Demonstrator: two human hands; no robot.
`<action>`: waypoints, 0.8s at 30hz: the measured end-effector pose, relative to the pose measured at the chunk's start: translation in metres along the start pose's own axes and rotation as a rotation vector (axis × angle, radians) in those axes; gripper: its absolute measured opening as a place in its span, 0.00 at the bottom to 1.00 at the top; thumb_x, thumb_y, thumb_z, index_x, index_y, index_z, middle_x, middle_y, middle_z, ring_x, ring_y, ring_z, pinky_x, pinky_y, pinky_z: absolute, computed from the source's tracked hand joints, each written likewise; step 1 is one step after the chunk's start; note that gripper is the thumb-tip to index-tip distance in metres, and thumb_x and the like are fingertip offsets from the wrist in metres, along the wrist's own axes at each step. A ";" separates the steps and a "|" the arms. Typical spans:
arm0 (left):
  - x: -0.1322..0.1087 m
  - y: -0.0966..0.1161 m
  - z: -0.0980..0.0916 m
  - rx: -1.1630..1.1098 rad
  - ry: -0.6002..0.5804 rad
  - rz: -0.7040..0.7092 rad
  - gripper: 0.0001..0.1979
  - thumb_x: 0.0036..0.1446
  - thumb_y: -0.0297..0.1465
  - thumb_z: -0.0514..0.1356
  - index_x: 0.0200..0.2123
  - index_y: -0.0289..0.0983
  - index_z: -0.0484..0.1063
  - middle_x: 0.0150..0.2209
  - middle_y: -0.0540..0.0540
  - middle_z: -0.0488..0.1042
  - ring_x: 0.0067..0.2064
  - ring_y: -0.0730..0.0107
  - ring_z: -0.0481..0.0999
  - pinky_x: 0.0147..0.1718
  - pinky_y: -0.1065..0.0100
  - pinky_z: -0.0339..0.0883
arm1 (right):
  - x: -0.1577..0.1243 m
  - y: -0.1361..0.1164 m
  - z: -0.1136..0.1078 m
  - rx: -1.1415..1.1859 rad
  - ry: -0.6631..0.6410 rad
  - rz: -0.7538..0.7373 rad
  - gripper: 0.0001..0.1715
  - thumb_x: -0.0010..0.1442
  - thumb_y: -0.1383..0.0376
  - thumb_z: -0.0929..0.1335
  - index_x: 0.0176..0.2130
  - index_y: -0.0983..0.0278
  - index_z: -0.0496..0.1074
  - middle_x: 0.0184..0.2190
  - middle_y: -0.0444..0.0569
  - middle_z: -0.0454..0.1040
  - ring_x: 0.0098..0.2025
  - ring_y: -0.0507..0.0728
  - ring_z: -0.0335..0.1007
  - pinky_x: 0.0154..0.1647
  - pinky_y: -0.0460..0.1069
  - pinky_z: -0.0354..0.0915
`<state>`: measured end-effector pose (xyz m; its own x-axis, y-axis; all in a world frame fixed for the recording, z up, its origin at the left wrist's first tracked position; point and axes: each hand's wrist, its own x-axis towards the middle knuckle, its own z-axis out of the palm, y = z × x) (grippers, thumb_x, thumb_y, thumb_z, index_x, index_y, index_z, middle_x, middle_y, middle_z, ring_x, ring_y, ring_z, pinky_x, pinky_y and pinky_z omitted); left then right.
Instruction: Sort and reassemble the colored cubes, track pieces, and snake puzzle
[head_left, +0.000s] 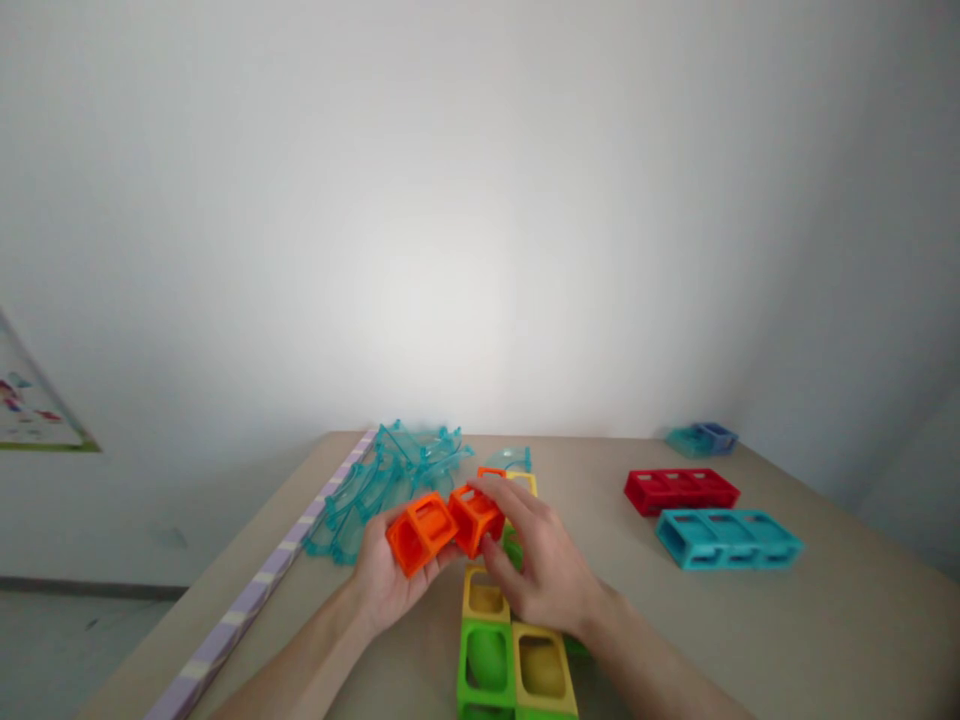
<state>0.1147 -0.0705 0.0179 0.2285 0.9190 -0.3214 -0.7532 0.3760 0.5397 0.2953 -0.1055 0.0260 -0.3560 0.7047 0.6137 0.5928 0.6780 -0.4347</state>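
My left hand (386, 580), palm turned up, cradles an orange hollow block (421, 532) with window-like openings. My right hand (547, 560) has its fingers and thumb round a second orange hollow block (475, 520), right beside the first; whether the two touch is hard to tell. Below my hands runs a double row of green hollow blocks (486, 690) and yellow hollow blocks (544, 632) on the table. My right hand and forearm hide part of that row. Another orange block (492, 471) shows at its far end.
Translucent teal curved track pieces (397, 470) lie heaped at the back left of the table (600, 640). To the right sit a red three-cell block (681, 490) and a blue three-cell block (729, 540). A dark blue block (716, 438) is in the far right corner. A wall (480, 250) rises behind.
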 end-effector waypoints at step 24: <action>0.012 -0.002 -0.007 0.142 -0.392 0.083 0.10 0.61 0.29 0.57 0.43 0.31 0.74 0.47 0.37 0.77 0.48 0.60 0.77 0.48 0.59 0.72 | 0.002 -0.005 -0.001 -0.125 0.256 -0.025 0.25 0.60 0.68 0.66 0.56 0.60 0.60 0.48 0.54 0.69 0.50 0.60 0.66 0.50 0.55 0.67</action>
<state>0.1143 -0.0606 0.0072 0.4084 0.9122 0.0332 -0.6929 0.2861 0.6618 0.2921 -0.1078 0.0301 -0.1867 0.6017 0.7766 0.6760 0.6523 -0.3428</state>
